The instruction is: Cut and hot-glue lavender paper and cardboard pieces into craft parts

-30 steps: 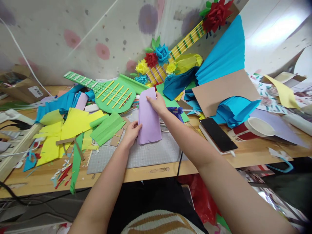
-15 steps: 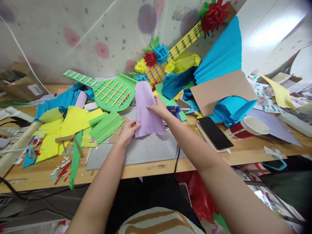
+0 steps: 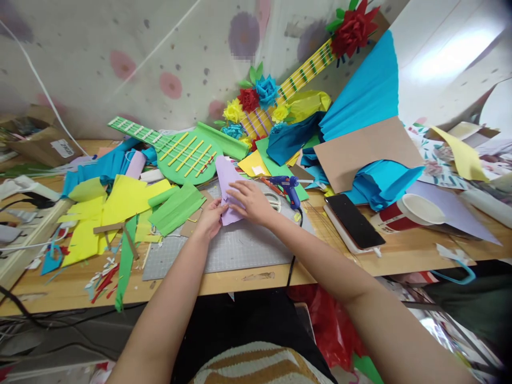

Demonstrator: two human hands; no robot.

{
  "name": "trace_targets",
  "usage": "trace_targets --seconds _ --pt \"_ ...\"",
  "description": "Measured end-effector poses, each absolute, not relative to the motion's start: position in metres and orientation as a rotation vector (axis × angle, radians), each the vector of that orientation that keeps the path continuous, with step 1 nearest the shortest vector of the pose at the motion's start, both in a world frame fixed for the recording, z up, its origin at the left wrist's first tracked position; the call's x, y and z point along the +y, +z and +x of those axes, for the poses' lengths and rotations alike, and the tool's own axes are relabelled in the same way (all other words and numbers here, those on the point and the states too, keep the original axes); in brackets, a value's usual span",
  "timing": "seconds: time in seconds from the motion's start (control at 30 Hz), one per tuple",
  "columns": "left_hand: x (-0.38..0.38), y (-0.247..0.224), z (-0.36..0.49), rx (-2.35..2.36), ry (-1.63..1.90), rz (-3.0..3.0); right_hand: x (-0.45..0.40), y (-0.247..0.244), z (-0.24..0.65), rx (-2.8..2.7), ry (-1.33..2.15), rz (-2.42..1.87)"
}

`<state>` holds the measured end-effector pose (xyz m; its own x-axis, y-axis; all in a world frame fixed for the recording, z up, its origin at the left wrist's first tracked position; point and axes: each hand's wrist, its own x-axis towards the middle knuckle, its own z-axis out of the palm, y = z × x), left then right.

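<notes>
A piece of purple paper (image 3: 226, 173) is held between both hands above the grey cutting mat (image 3: 248, 245), looking narrow and folded or rolled. My left hand (image 3: 211, 217) pinches its lower left edge. My right hand (image 3: 252, 202) lies over its right side, fingers bent against the paper and covering part of it. Just right of that hand, a blue glue gun (image 3: 290, 186) rests beside scissors (image 3: 274, 201), whose handles show partly. Behind the paper lies a green paper guitar (image 3: 186, 160) with yellow strips.
Yellow paper (image 3: 124, 200) and green paper (image 3: 176, 208) lie on the left. A black phone (image 3: 354, 220) and a red and white cup (image 3: 412, 210) stand right. A flowered yellow guitar (image 3: 306, 69) leans at the back. A cable hangs over the table edge.
The purple paper was spread wide and is now narrower and lower. My right hand has moved down and left over it, uncovering the glue gun and scissors handles.
</notes>
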<state>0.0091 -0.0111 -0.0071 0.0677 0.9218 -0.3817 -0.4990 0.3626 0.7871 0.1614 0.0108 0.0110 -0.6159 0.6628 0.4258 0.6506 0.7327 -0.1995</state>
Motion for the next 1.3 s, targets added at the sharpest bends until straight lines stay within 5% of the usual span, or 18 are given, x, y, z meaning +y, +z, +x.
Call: trace_targets --seconds 0.6,1.3 --pt "-0.01 -0.009 0.003 1.166 1.258 0.739 0.007 -0.008 0.178 -2.494 -0.007 -1.099" --pt "0.0 -0.011 -0.004 1.149 1.641 0.54 -0.001 0.047 0.209 -2.543 0.218 -2.099"
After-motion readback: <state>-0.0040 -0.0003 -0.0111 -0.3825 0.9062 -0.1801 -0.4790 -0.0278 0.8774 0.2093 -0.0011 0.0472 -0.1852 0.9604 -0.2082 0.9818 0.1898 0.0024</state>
